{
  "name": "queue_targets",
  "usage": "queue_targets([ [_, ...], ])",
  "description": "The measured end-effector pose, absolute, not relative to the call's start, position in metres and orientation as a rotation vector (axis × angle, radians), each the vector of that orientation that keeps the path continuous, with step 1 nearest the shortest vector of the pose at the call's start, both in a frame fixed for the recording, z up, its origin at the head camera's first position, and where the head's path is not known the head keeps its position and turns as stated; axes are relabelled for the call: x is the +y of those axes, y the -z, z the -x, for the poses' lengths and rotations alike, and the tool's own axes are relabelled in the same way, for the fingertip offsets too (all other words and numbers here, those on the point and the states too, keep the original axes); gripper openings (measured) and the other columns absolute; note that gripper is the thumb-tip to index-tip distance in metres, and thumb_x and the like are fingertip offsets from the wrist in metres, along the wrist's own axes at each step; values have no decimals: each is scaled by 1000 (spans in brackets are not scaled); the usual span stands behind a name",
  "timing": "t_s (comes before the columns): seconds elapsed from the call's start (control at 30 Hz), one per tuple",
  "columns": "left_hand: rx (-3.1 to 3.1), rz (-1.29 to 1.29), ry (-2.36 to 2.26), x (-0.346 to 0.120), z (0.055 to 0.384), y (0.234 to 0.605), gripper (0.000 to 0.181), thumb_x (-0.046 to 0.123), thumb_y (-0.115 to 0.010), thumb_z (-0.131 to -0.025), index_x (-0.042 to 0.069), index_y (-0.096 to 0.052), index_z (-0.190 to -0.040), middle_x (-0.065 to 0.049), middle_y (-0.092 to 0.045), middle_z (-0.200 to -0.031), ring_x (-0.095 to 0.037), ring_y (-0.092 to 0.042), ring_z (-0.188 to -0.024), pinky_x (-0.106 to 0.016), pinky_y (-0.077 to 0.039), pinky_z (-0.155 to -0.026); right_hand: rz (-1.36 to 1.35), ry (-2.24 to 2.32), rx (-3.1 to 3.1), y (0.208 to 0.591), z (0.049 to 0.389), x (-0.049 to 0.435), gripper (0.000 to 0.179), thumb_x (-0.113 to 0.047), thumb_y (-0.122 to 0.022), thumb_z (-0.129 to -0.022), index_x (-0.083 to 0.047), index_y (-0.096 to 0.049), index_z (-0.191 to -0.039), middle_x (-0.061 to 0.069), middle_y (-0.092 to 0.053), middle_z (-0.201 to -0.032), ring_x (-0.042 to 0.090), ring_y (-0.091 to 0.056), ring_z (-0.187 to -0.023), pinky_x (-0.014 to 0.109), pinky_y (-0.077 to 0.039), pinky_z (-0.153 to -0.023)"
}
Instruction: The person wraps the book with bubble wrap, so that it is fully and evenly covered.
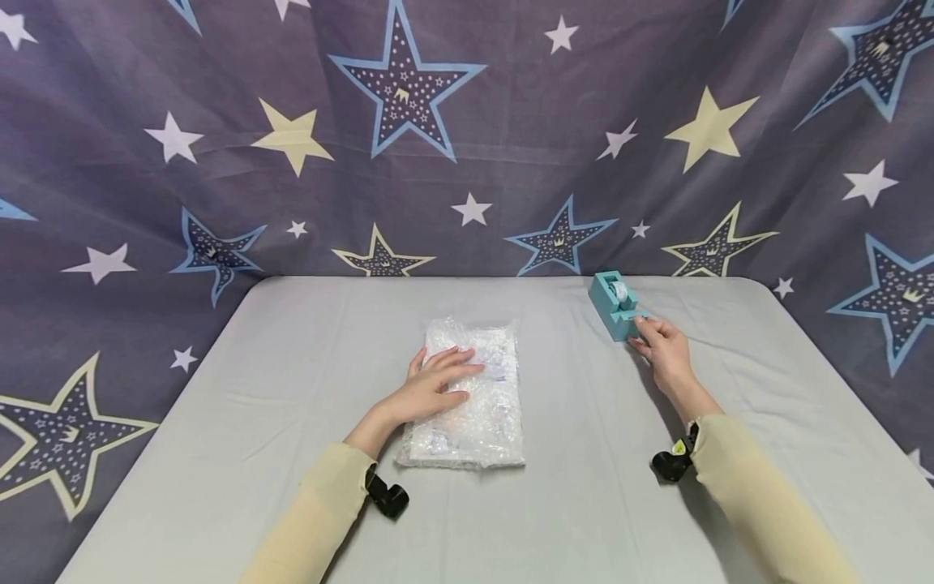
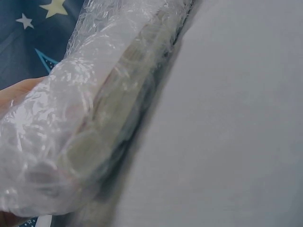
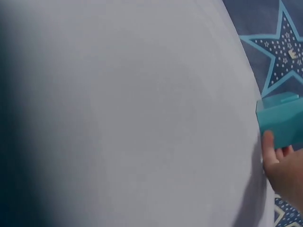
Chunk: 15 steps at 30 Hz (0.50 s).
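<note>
A flat rectangular package wrapped in bubble wrap [image 1: 499,414] lies on the table in front of me. My left hand [image 1: 434,385] rests on its upper left part with fingers spread. The left wrist view shows the bubble wrap [image 2: 52,123] close up, with a pale, blurred edge of the contents inside. Far to the right stands a teal tape dispenser [image 1: 607,304] holding a roll of tape [image 1: 620,290]. My right hand [image 1: 667,353] grips its near end, thumb and fingers at the cutter side. In the right wrist view, a fingertip lies against the dispenser's teal side [image 3: 284,123]. Any loose tape end is too small to make out.
A light grey cloth covers the table [image 1: 569,503]. Behind it and at both sides hangs a dark curtain [image 1: 511,105] printed with stars. A black wrist camera [image 1: 387,496] sits on the left wrist, another wrist camera [image 1: 671,464] on the right.
</note>
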<state>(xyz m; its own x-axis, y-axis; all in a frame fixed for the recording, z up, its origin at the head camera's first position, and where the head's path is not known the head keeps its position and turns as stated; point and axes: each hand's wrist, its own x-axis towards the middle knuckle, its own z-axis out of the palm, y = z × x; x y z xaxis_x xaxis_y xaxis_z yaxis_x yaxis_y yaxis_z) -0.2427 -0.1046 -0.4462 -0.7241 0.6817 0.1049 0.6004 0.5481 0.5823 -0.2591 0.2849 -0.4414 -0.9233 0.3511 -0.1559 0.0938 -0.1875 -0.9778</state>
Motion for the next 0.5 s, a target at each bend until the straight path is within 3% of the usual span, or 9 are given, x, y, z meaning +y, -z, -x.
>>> queue_targets([
  [0.17,2649,-1101,-912,-104,242,446,45,30,-55,-89,21,-48,-132,-3,-31,-147,-26,-19,-137,-57,11,-105,516,-2297,-1879,439,255,285,24,-17,-59,-88,6,-52,-88,7,-42,-123,9,-52,-96,25,-49,-86],
  [0.5,2665,-1105,-910,-104,242,445,44,28,-55,-88,20,-49,-131,-4,-32,-146,-26,-20,-137,-58,10,-105,566,-2332,-1875,435,254,284,19,-16,-53,-91,3,-50,-92,2,-44,-105,9,-52,-96,26,-44,-93],
])
